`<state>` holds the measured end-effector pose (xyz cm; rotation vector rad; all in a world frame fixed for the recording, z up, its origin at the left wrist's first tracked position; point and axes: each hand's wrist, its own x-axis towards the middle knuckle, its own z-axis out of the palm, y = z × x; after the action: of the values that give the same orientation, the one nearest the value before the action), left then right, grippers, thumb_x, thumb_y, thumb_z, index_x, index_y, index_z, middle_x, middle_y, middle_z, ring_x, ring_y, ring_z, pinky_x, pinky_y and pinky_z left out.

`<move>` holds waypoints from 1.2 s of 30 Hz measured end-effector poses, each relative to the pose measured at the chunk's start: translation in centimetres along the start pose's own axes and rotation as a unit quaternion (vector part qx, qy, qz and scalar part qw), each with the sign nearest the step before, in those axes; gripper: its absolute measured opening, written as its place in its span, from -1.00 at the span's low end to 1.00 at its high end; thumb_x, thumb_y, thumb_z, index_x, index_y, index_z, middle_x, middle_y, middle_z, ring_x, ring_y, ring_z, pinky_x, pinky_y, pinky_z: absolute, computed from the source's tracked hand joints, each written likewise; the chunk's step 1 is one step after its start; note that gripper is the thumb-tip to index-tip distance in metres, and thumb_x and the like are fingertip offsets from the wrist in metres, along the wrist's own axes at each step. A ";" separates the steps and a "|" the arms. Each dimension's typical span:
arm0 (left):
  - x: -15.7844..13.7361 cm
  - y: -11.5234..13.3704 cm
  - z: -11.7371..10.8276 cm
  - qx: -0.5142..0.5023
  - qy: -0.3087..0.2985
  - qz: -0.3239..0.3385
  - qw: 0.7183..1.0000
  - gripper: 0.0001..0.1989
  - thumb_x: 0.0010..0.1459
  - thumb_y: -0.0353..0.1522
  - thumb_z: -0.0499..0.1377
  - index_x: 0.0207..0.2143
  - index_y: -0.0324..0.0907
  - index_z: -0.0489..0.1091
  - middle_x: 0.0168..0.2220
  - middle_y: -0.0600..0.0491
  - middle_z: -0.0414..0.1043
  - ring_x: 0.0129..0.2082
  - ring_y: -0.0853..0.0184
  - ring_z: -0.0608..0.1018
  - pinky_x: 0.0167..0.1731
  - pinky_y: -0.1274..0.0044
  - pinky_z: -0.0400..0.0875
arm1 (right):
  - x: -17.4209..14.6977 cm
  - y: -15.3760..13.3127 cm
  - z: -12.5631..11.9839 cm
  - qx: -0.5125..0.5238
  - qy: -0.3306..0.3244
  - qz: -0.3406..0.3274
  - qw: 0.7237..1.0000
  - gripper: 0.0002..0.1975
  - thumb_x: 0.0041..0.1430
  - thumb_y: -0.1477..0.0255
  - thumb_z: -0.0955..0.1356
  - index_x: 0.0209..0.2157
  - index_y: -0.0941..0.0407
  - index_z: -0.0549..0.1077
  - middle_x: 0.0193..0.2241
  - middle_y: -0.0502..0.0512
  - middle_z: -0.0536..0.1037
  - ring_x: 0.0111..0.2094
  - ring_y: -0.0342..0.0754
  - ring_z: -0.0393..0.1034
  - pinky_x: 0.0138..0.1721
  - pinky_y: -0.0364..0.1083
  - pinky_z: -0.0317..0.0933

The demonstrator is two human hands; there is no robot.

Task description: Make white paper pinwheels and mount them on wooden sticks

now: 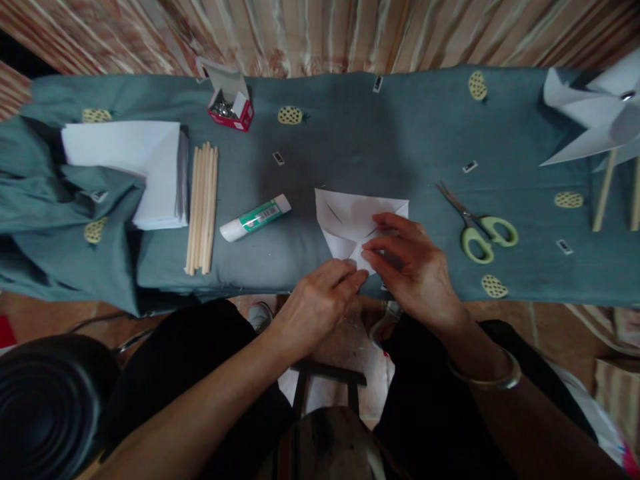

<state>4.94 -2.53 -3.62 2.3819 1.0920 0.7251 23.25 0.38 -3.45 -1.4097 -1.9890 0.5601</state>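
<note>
Thin white paper sheet (363,208), creased and partly folded, lies at the near edge of the surface (345,143), roughly mid-length. Left hand (325,293) grips its lower corner between thumb and fingers; right hand (420,267) has bent fingers touching the folded part, though whether they pinch it cannot be told. Surface is draped in grey-green cloth with yellow pineapple motifs, smooth in the middle, bunched in soft folds at left. Left of the sheet: cylindrical glue stick (257,217), white with green label, lying at a slant; bundle of slim, pale wooden sticks (203,207), parallel; stack of white paper (163,193), partly covered by a cloth fold. Behind these, a red-and-white card box (244,119), lid up, holds shiny metal pieces (223,107), too small to identify. Right: scissors (469,217), green loop handles, blades slightly parted, pointing away. White paper pinwheel (585,110) is cut off by the right margin. Fingers hide the sheet's lower part. Plain cloth runs from the sheet back to the pleated curtain (345,33), and separates sheet from glue stick and scissors.
</note>
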 end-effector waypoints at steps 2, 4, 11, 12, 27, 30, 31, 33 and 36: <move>0.0 0.0 0.0 0.002 -0.002 0.000 1.000 -0.80 0.29 -0.49 0.06 -0.06 -0.29 0.36 -0.19 -0.03 0.47 -0.18 0.35 0.53 -0.17 0.49 0.54 | 0.0 0.0 0.0 -0.002 -0.002 0.000 1.000 -0.90 0.18 0.45 0.34 -0.34 0.05 0.52 -0.01 0.14 0.47 0.00 0.08 0.38 0.03 0.14 0.31; 0.0 0.1 0.0 0.004 -0.001 0.001 1.000 -0.81 0.28 -0.49 0.06 -0.06 -0.29 0.36 -0.20 -0.03 0.47 -0.18 0.35 0.53 -0.17 0.50 0.54 | 0.0 0.0 0.0 -0.002 -0.005 0.000 1.000 -0.90 0.18 0.45 0.34 -0.34 0.06 0.52 0.00 0.15 0.46 0.00 0.08 0.38 0.03 0.14 0.31; 0.0 0.1 0.1 0.012 0.001 0.010 1.000 -0.79 0.28 -0.50 0.06 -0.05 -0.31 0.34 -0.16 -0.05 0.45 -0.16 0.34 0.53 -0.16 0.50 0.55 | 0.0 0.1 0.1 -0.002 -0.001 -0.009 1.000 -0.90 0.19 0.46 0.33 -0.32 0.04 0.51 0.00 0.11 0.46 0.00 0.06 0.37 0.03 0.14 0.32; 0.0 0.1 0.1 0.014 0.001 0.012 1.000 -0.79 0.28 -0.50 0.06 -0.05 -0.31 0.34 -0.16 -0.05 0.45 -0.16 0.34 0.53 -0.16 0.50 0.55 | 0.0 0.1 0.1 -0.001 -0.003 -0.007 1.000 -0.90 0.19 0.46 0.33 -0.32 0.05 0.51 0.00 0.12 0.46 0.00 0.07 0.37 0.03 0.15 0.32; 0.0 0.1 0.0 0.020 0.001 0.015 1.000 -0.81 0.28 -0.50 0.07 -0.07 -0.31 0.35 -0.19 -0.04 0.44 -0.17 0.34 0.52 -0.18 0.50 0.55 | 0.0 0.1 0.1 -0.009 -0.005 -0.013 1.000 -0.88 0.20 0.44 0.33 -0.32 0.07 0.54 0.00 0.16 0.46 -0.01 0.08 0.37 0.03 0.14 0.32; 0.0 0.2 0.0 0.015 -0.004 0.016 1.000 -0.81 0.27 -0.50 0.07 -0.07 -0.33 0.35 -0.19 -0.05 0.43 -0.17 0.33 0.52 -0.18 0.50 0.55 | -0.1 0.0 0.0 -0.018 -0.007 -0.021 1.000 -0.87 0.21 0.45 0.32 -0.29 0.04 0.53 0.02 0.14 0.45 0.00 0.08 0.37 0.01 0.15 0.34; 0.0 0.1 0.0 0.013 -0.003 0.015 1.000 -0.81 0.27 -0.50 0.07 -0.07 -0.32 0.35 -0.19 -0.05 0.44 -0.16 0.33 0.52 -0.18 0.49 0.55 | -0.1 0.0 0.0 -0.025 -0.011 -0.024 0.999 -0.87 0.22 0.45 0.31 -0.28 0.03 0.53 0.03 0.14 0.44 0.00 0.08 0.37 0.00 0.15 0.34; 0.0 0.1 0.1 0.012 -0.002 0.011 1.000 -0.81 0.28 -0.50 0.06 -0.07 -0.31 0.35 -0.18 -0.05 0.44 -0.15 0.33 0.52 -0.16 0.49 0.54 | -0.2 -0.1 0.0 -0.039 -0.014 -0.032 0.999 -0.85 0.25 0.43 0.30 -0.25 0.02 0.52 0.04 0.14 0.43 0.02 0.09 0.36 -0.03 0.14 0.36; 0.0 0.1 0.1 0.018 -0.007 0.007 1.000 -0.80 0.27 -0.51 0.07 -0.07 -0.30 0.36 -0.19 -0.04 0.44 -0.15 0.33 0.53 -0.17 0.49 0.55 | -0.3 -0.2 0.1 -0.054 -0.009 -0.043 0.998 -0.84 0.27 0.43 0.27 -0.22 -0.01 0.50 0.05 0.11 0.42 0.04 0.10 0.35 -0.02 0.14 0.35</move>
<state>5.08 -2.59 -3.66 2.4228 1.0918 0.6988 23.08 0.06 -3.48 -1.3793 -2.1108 0.4330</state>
